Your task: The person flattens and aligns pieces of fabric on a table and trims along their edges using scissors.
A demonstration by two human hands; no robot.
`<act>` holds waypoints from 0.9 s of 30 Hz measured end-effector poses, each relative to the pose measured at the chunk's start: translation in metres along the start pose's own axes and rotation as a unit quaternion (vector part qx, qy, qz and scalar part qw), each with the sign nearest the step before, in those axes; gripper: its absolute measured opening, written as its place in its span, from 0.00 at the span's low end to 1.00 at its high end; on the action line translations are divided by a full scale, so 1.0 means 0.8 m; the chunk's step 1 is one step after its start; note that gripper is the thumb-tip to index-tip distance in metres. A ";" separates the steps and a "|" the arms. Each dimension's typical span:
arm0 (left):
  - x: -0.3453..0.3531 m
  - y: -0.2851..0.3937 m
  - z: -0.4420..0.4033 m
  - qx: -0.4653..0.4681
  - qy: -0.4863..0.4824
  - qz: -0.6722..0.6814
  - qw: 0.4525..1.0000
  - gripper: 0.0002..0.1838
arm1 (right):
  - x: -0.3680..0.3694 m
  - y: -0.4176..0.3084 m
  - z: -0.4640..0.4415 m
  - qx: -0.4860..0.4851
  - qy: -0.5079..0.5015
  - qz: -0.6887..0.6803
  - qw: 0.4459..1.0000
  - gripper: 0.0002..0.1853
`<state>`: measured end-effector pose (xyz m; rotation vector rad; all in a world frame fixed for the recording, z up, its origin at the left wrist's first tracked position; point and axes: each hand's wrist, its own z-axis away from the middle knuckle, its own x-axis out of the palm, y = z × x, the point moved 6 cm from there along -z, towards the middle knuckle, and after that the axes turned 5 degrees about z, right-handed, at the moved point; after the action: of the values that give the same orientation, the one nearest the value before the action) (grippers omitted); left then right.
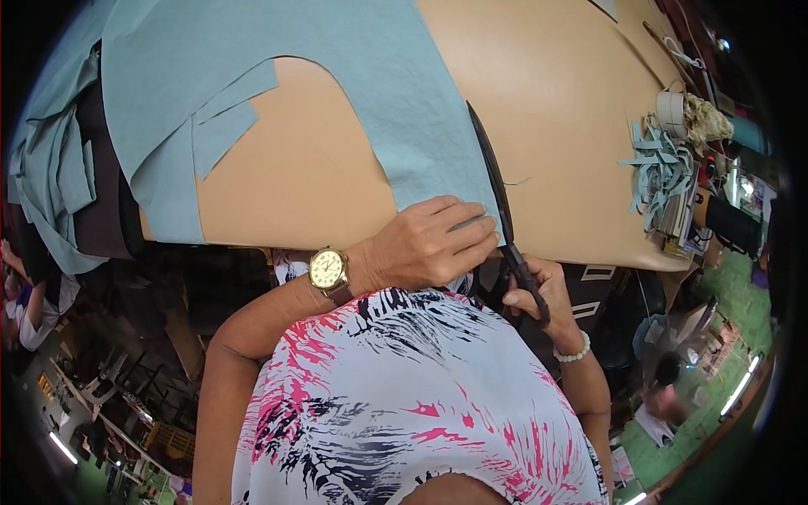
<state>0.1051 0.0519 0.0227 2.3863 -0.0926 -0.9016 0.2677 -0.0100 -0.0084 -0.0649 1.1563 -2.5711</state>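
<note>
A large piece of light blue-green fabric (396, 93) lies over the tan tabletop, with a curved cut-out and a strip reaching the front edge. My left hand (439, 240), with a watch on its wrist, rests on the lower end of this strip. Its fingers are stretched over the cloth and the thumb is hidden. In my right hand (543, 290) are the handles of long dark scissors (497, 181). Their blades point away from me along the strip's right edge. Whether cloth lies between the blades I cannot tell.
Thin fabric scraps (661, 172) are heaped at the table's right side, near a white roll (671, 111) and a cream-coloured bundle (707, 122). More blue-green cloth (55, 168) hangs bunched at the left over dark material. Drawers (593, 290) sit below the table edge.
</note>
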 end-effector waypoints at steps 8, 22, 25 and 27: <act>0.000 -0.001 0.000 -0.005 0.004 0.008 1.000 0.12 | -0.003 -0.002 0.002 0.036 0.017 0.020 0.999 0.19; -0.002 0.004 0.001 0.025 0.026 0.026 0.999 0.13 | -0.003 -0.019 -0.010 0.002 -0.046 -0.057 0.997 0.19; -0.001 0.005 0.001 0.027 0.021 0.034 0.999 0.13 | 0.000 -0.026 -0.011 0.004 -0.041 -0.051 0.998 0.19; 0.000 0.006 0.001 0.025 0.019 0.042 0.999 0.13 | 0.000 -0.029 -0.013 -0.002 -0.038 -0.050 0.998 0.18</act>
<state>0.1048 0.0474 0.0249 2.4253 -0.2015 -0.8242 0.2595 0.0117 0.0016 -0.2258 1.1586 -2.6283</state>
